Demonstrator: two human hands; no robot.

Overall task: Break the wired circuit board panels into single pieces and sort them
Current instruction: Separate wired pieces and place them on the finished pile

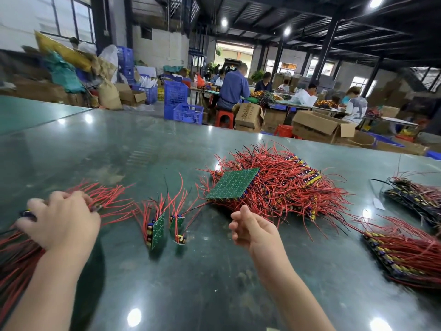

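Circuit board panel [232,183], lettering unreadable

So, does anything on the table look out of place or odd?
Nothing looks damaged. One green panel lies tilted, bare side up, on the big red-wire pile, and two small strips stand on edge between the hands.

A: Where does your one camera sit?

B: On your head, close over the table [167,144]. It looks forward and down, and its wide lens bends the table's far edge.

A: How near is it?

B: Near enough that your forearms enter from the bottom edge, with the left hand [63,219] and right hand [253,229] low in the frame, above the table's near part.

A: How far does it see?

B: Past the table's far edge, to the ceiling beyond. No second view shares any of it.
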